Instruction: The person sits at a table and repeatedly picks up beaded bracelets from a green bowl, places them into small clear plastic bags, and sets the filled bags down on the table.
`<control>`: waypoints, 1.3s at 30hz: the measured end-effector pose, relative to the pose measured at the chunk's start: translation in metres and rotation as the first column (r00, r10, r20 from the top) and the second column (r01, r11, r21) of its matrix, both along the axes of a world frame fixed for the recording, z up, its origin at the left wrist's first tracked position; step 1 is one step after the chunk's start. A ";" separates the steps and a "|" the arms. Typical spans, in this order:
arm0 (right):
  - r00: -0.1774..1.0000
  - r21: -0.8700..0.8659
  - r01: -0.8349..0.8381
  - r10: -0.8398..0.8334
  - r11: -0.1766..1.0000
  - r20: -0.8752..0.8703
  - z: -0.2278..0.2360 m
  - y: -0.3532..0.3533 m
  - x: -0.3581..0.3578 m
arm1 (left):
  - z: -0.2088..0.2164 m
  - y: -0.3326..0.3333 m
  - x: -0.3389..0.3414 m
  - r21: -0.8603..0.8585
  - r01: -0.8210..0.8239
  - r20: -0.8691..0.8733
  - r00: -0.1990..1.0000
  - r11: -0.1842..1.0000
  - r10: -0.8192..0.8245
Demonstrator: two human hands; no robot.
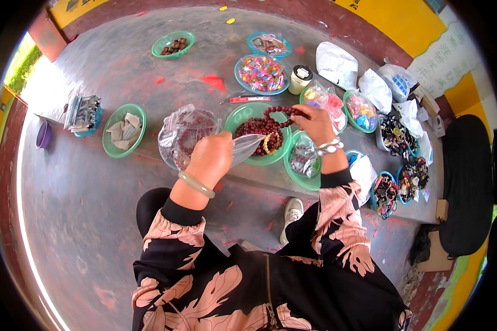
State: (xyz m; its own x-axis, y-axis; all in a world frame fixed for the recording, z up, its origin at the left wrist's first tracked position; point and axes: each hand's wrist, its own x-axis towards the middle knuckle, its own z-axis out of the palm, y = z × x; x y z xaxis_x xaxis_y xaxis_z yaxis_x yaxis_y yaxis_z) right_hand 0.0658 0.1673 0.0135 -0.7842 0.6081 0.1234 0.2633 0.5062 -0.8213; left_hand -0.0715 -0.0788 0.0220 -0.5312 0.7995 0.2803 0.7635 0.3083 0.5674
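My left hand [212,157] is closed on the edge of a clear plastic bag [245,148], which reaches over the rim of a green basin [276,158]. Dark red bead bracelets [252,128] and some pale yellow beads [271,144] lie in that basin. My right hand [315,124] pinches a dark red bead bracelet [277,112], lifted at the basin's upper right side. Left of the basin sits a clear bag of bead bracelets [185,129], partly behind my left hand.
Nearby stand a basin of colourful small packets [261,73], a white cup with a dark lid [300,80] and a green basin with cloths [125,131]. On the right are white bags [337,64] and baskets of dark hair ties [385,193]. A step edge [259,187] runs below.
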 end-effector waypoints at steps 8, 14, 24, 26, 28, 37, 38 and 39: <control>0.937 -0.399 -0.315 0.215 0.861 -0.275 0.048 -0.032 0.027 | -0.006 0.024 0.020 -0.139 0.026 0.024 0.999 0.990 -0.023; 0.933 -0.420 -0.355 0.288 0.835 -0.215 0.042 -0.029 0.028 | -0.015 0.034 0.023 -0.008 0.089 0.084 0.993 0.996 -0.089; 0.914 0.075 -0.402 0.404 0.913 -0.027 0.033 -0.020 0.032 | -0.009 0.036 0.022 0.040 0.114 0.049 0.992 0.993 -0.116; 0.907 0.212 -0.415 0.421 0.885 0.015 0.033 -0.025 0.030 | -0.007 0.036 0.023 0.002 0.109 0.059 0.992 0.994 -0.109; 0.894 0.337 -0.441 0.442 0.832 0.078 0.034 -0.032 0.027 | -0.006 0.036 0.024 -0.023 0.117 0.065 0.991 0.993 -0.116; 0.858 0.548 -0.514 0.400 0.660 0.323 0.013 -0.072 0.008 | -0.012 0.037 0.025 -0.054 0.186 0.084 0.980 0.981 -0.181; 0.865 0.549 -0.501 0.394 0.669 0.311 0.011 -0.074 0.007 | -0.014 0.037 0.024 -0.053 0.190 0.086 0.979 0.980 -0.185; 0.865 0.548 -0.502 0.401 0.669 0.303 0.011 -0.076 0.005 | -0.015 0.037 0.024 -0.049 0.186 0.101 0.978 0.981 -0.180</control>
